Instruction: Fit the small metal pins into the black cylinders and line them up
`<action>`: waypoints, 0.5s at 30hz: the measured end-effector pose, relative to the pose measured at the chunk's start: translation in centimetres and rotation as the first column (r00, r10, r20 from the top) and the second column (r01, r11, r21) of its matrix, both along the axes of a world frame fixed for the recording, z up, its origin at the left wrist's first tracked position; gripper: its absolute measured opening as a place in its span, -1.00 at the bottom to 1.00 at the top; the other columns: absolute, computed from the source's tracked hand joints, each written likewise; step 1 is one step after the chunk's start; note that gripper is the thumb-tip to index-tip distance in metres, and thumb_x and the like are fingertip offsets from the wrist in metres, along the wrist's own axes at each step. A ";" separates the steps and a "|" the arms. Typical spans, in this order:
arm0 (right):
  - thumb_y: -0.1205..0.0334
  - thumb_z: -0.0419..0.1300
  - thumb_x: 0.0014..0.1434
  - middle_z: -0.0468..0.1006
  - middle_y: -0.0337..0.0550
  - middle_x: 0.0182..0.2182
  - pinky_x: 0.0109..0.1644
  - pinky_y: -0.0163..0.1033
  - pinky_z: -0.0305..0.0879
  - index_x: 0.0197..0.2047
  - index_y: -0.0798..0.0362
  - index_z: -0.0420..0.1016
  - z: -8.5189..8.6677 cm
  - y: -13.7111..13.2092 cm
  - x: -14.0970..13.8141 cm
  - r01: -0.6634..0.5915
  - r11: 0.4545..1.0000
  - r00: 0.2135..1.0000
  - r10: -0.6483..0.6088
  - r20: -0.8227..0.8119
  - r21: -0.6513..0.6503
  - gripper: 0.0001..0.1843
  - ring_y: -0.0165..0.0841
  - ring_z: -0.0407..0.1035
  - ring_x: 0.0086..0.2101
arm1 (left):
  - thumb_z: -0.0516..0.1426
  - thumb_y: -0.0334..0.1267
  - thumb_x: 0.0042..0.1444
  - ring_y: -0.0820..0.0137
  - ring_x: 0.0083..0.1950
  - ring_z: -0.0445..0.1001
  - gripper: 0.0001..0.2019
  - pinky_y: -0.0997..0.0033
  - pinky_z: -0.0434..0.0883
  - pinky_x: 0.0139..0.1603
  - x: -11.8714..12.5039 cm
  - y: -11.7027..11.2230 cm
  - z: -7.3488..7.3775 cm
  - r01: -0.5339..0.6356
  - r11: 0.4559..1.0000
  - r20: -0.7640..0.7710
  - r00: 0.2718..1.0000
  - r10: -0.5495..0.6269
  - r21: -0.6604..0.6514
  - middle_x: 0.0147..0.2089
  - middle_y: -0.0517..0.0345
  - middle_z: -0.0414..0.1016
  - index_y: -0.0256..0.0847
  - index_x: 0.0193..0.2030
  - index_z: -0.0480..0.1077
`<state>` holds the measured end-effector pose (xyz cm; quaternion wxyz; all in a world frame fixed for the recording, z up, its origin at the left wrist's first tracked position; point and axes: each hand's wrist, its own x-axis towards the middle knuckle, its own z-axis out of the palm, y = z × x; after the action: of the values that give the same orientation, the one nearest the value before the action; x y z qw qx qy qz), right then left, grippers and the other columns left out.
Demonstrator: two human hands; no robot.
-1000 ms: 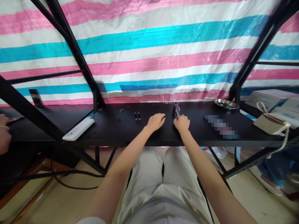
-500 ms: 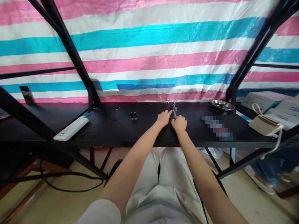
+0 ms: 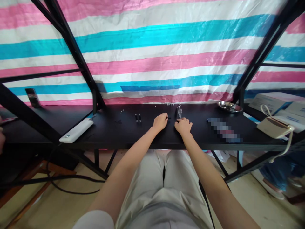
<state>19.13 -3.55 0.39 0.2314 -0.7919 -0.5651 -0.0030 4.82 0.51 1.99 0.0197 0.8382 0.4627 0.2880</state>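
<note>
My left hand (image 3: 160, 122) is closed over the black tabletop, and a small thin black piece (image 3: 168, 118) sticks out from its fingertips toward the right. Just across a narrow gap, my right hand (image 3: 183, 126) rests on the table with curled fingers; whatever lies under them is hidden. Right beyond its fingertips are a clump of small clear pieces (image 3: 179, 112) and a dark piece (image 3: 176, 112) beside them. Two short black sticks with pale ends (image 3: 138, 118) lie side by side to the left of my left hand.
Tiny white bits (image 3: 169, 104) line the table's back edge. A white oblong device (image 3: 76, 130) lies at left. To the right are a blurred-out packet (image 3: 224, 129), a shiny metal dish (image 3: 230, 107) and a beige pouch (image 3: 275, 126). Black frame bars (image 3: 73, 47) slant up on both sides.
My left hand has drawn back to the left, away from the clear pieces, with the thin black piece in its fingers. My right hand has stayed nearly in place.
</note>
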 end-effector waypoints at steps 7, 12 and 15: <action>0.19 -0.11 0.15 0.19 0.07 0.19 0.18 0.14 -0.14 0.13 0.07 0.33 -0.7 0.5 -0.2 -0.024 0.997 1.000 0.024 0.000 -0.076 -0.50 -0.13 0.02 0.17 | 0.11 -0.31 0.06 0.48 -0.40 0.36 -0.91 0.49 0.25 -0.34 -4.4 -1.1 -0.7 -0.016 1.000 0.232 0.973 0.018 -0.009 -0.29 0.18 0.46 -0.16 -0.25 0.36; 0.17 -0.17 0.18 0.08 0.08 0.24 0.22 0.15 -0.21 0.21 0.11 0.21 -0.7 0.5 -0.4 -0.041 0.989 0.999 0.042 0.005 -0.139 -0.45 -0.14 -0.07 0.22 | 0.11 -0.30 0.04 0.53 -0.51 0.30 -0.91 0.49 0.27 -0.37 -5.7 -1.2 -1.6 -0.086 0.995 0.388 0.917 0.095 -0.041 -0.31 0.19 0.47 -0.19 -0.28 0.36; 0.16 -0.19 0.19 0.04 0.07 0.26 0.22 0.16 -0.24 0.24 0.13 0.15 -0.6 0.5 -0.5 -0.045 0.985 0.999 0.047 0.006 -0.167 -0.43 -0.14 -0.12 0.24 | 0.11 -0.30 0.03 0.55 -0.55 0.29 -0.91 0.50 0.28 -0.38 -6.0 -1.1 -1.8 -0.144 0.988 0.483 0.861 0.156 -0.062 -0.33 0.19 0.46 -0.20 -0.30 0.36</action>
<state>18.68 -3.04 -0.22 0.1616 -0.7953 -0.5825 0.0459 -1.22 -0.58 0.22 0.1228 0.7000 0.5099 0.4848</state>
